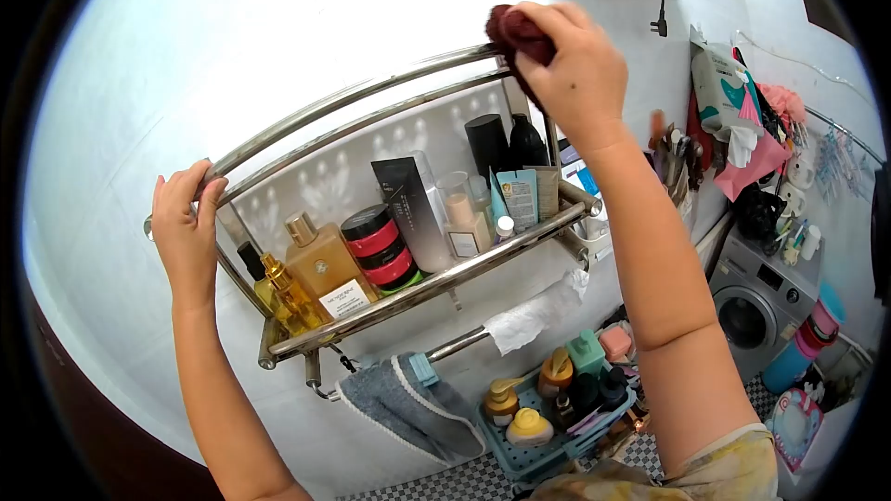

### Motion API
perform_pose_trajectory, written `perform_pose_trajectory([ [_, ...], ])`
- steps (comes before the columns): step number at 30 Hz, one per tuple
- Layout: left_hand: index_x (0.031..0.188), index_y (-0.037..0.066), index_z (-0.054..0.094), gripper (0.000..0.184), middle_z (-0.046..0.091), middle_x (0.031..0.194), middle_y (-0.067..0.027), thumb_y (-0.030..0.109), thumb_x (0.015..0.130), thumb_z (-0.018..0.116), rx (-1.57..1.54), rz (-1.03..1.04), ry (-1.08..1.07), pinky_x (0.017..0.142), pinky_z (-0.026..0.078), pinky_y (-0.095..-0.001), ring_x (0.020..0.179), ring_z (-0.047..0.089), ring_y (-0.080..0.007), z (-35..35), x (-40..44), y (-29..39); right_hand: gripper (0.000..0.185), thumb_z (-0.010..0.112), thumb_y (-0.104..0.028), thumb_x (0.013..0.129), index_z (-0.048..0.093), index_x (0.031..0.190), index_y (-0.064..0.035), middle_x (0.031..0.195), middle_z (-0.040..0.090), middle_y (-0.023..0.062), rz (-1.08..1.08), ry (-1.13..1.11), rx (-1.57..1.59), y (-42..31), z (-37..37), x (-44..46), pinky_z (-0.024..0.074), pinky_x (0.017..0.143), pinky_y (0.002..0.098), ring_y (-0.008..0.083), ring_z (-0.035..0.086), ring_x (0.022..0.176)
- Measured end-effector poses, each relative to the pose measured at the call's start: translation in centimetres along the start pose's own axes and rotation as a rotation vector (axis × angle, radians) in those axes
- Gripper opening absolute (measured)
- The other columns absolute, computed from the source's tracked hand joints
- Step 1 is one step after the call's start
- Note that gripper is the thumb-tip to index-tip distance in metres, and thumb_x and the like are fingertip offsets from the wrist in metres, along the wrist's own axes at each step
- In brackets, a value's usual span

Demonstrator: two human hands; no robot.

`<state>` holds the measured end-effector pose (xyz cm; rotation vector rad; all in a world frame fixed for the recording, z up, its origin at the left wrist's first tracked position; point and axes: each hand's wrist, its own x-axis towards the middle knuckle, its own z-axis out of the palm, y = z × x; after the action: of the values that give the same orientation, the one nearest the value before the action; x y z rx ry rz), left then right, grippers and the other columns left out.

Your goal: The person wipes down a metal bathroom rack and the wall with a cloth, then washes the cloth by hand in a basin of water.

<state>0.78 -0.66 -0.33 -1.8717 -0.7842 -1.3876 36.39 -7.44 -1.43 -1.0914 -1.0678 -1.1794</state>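
A metal wall rack (pixel 436 283) full of toiletries hangs in front of me. My left hand (pixel 186 213) is closed around the left end of its upper rail. In my right hand (pixel 580 79) a dark red cloth (pixel 522 37) is bunched up, pressed against the right end of the top rail. Below the rails stand an amber bottle (pixel 320 255), a jar with pink and black bands (pixel 382 255), a dark grey tube (pixel 404 199), a blue tube (pixel 518 195) and a black cylinder (pixel 487 144). The cloth hides the rail's right corner.
From the lower bar hang a grey towel (pixel 404 408) and a white cloth (pixel 538 311). Beneath is a teal basket (pixel 520 455) of pump bottles. At the right are a washing machine (pixel 756 306), hanging bags (pixel 724 93) and stacked basins (pixel 807 343). A plug (pixel 659 26) dangles from a cord.
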Motion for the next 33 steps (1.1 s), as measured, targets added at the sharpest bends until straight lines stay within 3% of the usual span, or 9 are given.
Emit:
perform_pose_trajectory([
  [6, 0.092, 0.002, 0.062, 0.016, 0.061, 0.078, -0.0057, 0.012, 0.080, 0.062, 0.022, -0.004, 0.011, 0.103, 0.028, -0.0407, 0.072, 0.056, -0.0188, 0.0, -0.1, 0.0, 0.037, 0.071, -0.008, 0.060, 0.062, 0.094, -0.0222, 0.088, 0.060, -0.0001, -0.126, -0.023, 0.165, -6.6, 1.8, -0.7, 0.0493, 0.067, 0.0330, 0.0231, 0.059, 0.080],
  [9, 0.092, 0.002, 0.062, 0.016, 0.062, 0.080, -0.0062, 0.012, 0.080, 0.063, -0.007, -0.005, 0.016, 0.103, 0.028, -0.0406, 0.073, 0.057, -0.0188, 0.2, 0.0, -0.2, 0.011, 0.060, -0.011, 0.072, 0.057, 0.081, -0.0165, 0.084, 0.056, 0.0023, -0.288, 0.048, 0.308, -12.7, 4.0, -1.0, 0.0501, 0.057, 0.0299, 0.0225, 0.059, 0.079],
  [13, 0.093, 0.003, 0.062, 0.016, 0.063, 0.082, -0.0067, 0.013, 0.080, 0.063, 0.021, -0.004, 0.016, 0.103, 0.028, -0.0410, 0.074, 0.058, -0.0194, 0.3, -0.1, -0.8, 0.011, 0.060, -0.015, 0.071, 0.057, 0.082, -0.0162, 0.081, 0.054, 0.0030, -0.433, 0.085, 0.399, -17.1, 4.7, -1.0, 0.0506, 0.058, 0.0310, 0.0226, 0.057, 0.077],
  [17, 0.100, 0.007, 0.061, 0.017, 0.062, 0.089, -0.0072, 0.011, 0.085, 0.055, 0.108, 0.050, -0.041, 0.105, 0.025, -0.0428, 0.081, 0.057, -0.0217, -1.5, 0.0, 0.3, 0.040, 0.070, -0.008, 0.060, 0.059, 0.095, -0.0248, 0.090, 0.058, 0.0000, -0.332, -0.013, 0.420, -12.7, 4.1, -0.9, 0.0508, 0.063, 0.0323, 0.0225, 0.059, 0.083],
  [18, 0.100, 0.007, 0.061, 0.017, 0.062, 0.089, -0.0072, 0.011, 0.085, 0.055, 0.122, 0.038, -0.040, 0.105, 0.025, -0.0428, 0.081, 0.057, -0.0217, -2.0, -0.2, -0.3, 0.026, 0.066, -0.014, 0.067, 0.059, 0.091, -0.0221, 0.086, 0.057, 0.0014, -0.335, 0.019, 0.357, -11.3, 3.7, -0.8, 0.0509, 0.058, 0.0322, 0.0238, 0.058, 0.080],
  [21, 0.104, 0.007, 0.059, 0.018, 0.061, 0.094, -0.0077, 0.010, 0.088, 0.049, 0.265, 0.076, -0.023, 0.106, 0.023, -0.0432, 0.086, 0.056, -0.0219, -3.1, -0.4, -2.0, 0.039, 0.069, -0.006, 0.062, 0.060, 0.096, -0.0228, 0.092, 0.058, 0.0001, -0.204, 0.043, 0.363, -8.6, 2.8, -1.1, 0.0500, 0.062, 0.0327, 0.0252, 0.058, 0.081],
  [23, 0.103, 0.007, 0.060, 0.018, 0.060, 0.096, -0.0079, 0.010, 0.089, 0.048, 0.108, 0.022, -0.126, 0.106, 0.022, -0.0436, 0.090, 0.056, -0.0227, -3.4, -0.5, -2.8, 0.039, 0.069, -0.006, 0.061, 0.060, 0.095, -0.0227, 0.092, 0.057, 0.0002, -0.163, 0.045, 0.319, -9.0, 2.9, -1.6, 0.0499, 0.062, 0.0328, 0.0247, 0.058, 0.081],
  [29, 0.096, 0.000, 0.057, 0.013, 0.056, 0.079, -0.0105, 0.006, 0.087, 0.049, -0.028, 0.037, -0.170, 0.104, 0.029, -0.0398, 0.077, 0.052, -0.0239, -3.6, 0.0, -4.2, 0.041, 0.069, -0.008, 0.059, 0.060, 0.096, -0.0216, 0.088, 0.057, 0.0013, -0.256, 0.050, 0.378, -16.3, 4.5, -1.9, 0.0495, 0.063, 0.0318, 0.0237, 0.057, 0.078],
  [33, 0.094, -0.001, 0.057, 0.012, 0.055, 0.077, -0.0104, 0.004, 0.086, 0.050, -0.113, 0.040, -0.140, 0.097, 0.037, -0.0346, 0.075, 0.051, -0.0227, -3.6, -0.2, -4.2, 0.014, 0.061, -0.015, 0.069, 0.057, 0.083, -0.0151, 0.081, 0.053, 0.0051, -0.353, 0.111, 0.465, -22.7, 6.3, -2.0, 0.0483, 0.054, 0.0291, 0.0222, 0.055, 0.073],
])
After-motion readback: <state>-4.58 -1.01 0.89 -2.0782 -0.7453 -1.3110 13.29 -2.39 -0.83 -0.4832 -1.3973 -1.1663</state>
